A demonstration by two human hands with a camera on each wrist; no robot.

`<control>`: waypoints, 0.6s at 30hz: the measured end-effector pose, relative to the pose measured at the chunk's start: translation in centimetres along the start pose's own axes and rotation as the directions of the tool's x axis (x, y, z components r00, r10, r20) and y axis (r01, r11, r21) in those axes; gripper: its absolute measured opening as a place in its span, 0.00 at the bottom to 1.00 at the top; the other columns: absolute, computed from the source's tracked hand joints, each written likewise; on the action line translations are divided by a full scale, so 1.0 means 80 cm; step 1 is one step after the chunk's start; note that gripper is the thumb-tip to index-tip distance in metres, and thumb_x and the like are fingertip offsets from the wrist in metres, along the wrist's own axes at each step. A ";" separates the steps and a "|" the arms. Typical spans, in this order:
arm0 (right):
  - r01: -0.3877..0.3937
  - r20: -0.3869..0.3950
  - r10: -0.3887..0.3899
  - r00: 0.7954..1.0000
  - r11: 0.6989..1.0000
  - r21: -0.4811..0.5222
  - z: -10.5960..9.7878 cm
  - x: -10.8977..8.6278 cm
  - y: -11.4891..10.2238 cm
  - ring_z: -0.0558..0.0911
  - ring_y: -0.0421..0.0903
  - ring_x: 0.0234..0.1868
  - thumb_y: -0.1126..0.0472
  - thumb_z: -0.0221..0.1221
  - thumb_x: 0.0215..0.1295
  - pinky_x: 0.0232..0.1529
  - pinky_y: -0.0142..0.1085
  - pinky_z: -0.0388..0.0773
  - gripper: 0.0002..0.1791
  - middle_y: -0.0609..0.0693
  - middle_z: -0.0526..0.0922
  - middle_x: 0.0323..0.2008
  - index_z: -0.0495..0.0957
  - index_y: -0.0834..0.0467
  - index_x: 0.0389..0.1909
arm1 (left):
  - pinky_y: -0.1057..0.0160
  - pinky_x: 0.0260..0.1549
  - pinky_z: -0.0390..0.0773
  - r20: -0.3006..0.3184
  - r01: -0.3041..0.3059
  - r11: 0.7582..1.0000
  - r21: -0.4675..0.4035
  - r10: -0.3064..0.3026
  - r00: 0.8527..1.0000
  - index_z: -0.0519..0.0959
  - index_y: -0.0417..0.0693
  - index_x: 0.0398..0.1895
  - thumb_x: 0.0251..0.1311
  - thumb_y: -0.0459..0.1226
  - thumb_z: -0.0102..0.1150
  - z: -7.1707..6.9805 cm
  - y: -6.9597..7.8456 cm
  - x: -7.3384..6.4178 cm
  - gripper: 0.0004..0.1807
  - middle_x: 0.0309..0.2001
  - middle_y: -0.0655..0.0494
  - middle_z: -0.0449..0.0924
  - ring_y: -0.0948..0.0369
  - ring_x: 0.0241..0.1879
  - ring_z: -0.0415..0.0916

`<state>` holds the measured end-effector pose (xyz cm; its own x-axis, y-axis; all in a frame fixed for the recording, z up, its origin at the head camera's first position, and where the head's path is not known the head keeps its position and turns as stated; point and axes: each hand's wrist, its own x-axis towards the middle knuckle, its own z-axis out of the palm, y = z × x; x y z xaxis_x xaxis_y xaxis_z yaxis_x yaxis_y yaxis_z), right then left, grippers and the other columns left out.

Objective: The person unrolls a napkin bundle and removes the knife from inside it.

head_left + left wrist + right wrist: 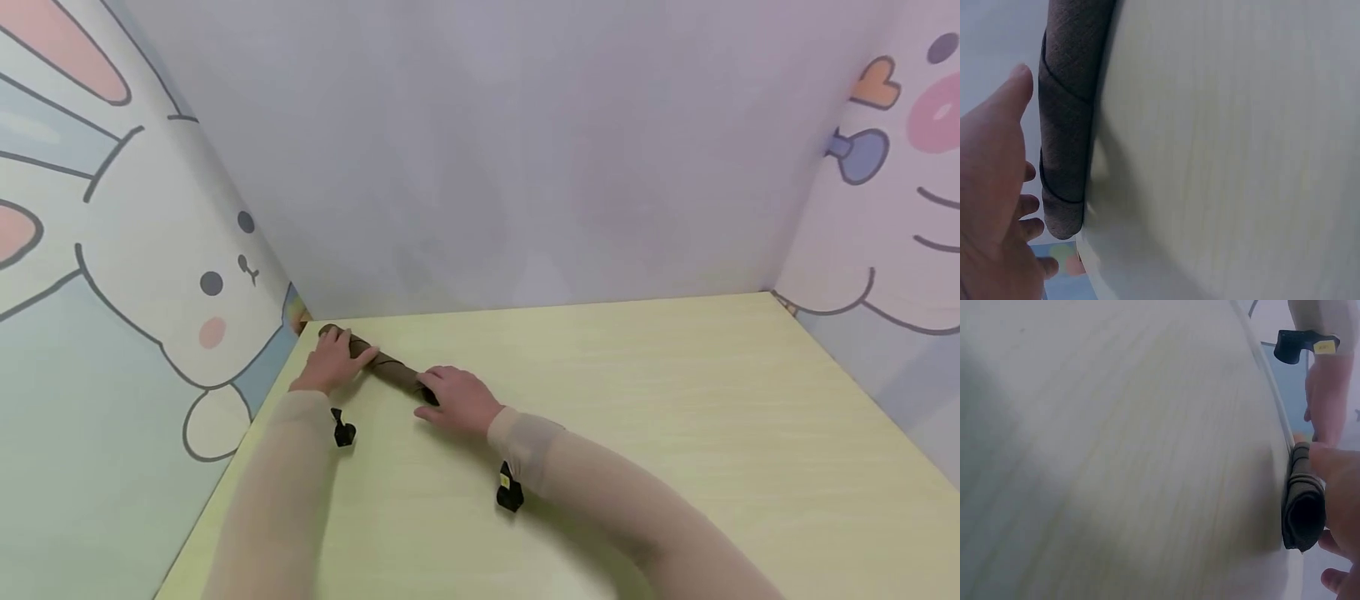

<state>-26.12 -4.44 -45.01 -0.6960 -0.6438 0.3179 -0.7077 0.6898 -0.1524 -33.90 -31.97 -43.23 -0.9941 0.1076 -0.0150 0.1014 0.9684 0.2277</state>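
A long roll of dark brown cloth (386, 364) lies slantwise at the far left of the table. My left hand (328, 360) rests at its far left end, with its fingers over the roll and its thumb out along it. In the left wrist view, the thumb (1015, 94) is straight beside the grey-looking roll (1067, 119), whose layered edges show as thin dark lines. The right hand (461, 400) lies over the near right end, thumb spread away from the fingers. From the right wrist, the roll's hollow dark end (1305, 515) shows beside that hand.
The pale wood-grain table (637, 433) meets a plain light wall (525, 167) at the back. Side panels with a cartoon rabbit (172, 275) and another cartoon figure (892, 208) flank it. Small black wrist devices (510, 490) hang under both sleeves.
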 end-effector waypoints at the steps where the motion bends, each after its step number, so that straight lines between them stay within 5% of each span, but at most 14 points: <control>1: 0.005 -0.006 -0.006 1.000 1.000 -0.008 0.002 0.002 0.000 0.74 0.43 0.52 0.39 0.55 0.59 0.50 0.36 0.70 0.33 0.47 0.74 0.52 0.70 0.54 0.60 | 0.34 0.54 0.50 0.003 -0.006 1.000 -0.006 0.006 1.000 0.47 0.31 0.68 0.58 0.67 0.36 0.000 0.000 0.001 0.52 0.67 0.31 0.41 0.36 0.65 0.38; 12: 0.009 -0.016 -0.009 1.000 1.000 0.001 0.018 0.016 0.001 0.76 0.43 0.47 0.47 0.58 0.60 0.47 0.35 0.72 0.24 0.47 0.76 0.48 0.74 0.52 0.56 | 0.37 0.54 0.56 0.066 0.029 0.999 -0.036 -0.026 0.997 0.45 0.31 0.69 0.57 0.68 0.34 0.003 -0.004 0.012 0.53 0.68 0.32 0.36 0.35 0.64 0.41; 18: -0.003 -0.021 0.003 1.000 0.999 0.032 0.020 0.018 0.001 0.76 0.43 0.47 0.52 0.61 0.59 0.47 0.34 0.72 0.20 0.47 0.77 0.47 0.77 0.51 0.53 | 0.38 0.53 0.58 0.050 0.029 0.999 -0.027 -0.028 0.998 0.46 0.30 0.68 0.59 0.67 0.34 0.004 0.000 0.008 0.52 0.67 0.31 0.38 0.34 0.62 0.46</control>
<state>-27.35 -5.82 -46.09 -0.6958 -0.6344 0.3367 -0.7093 0.6808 -0.1828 -34.49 -31.84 -43.60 -0.9933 0.0919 -0.0696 0.0715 0.9648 0.2531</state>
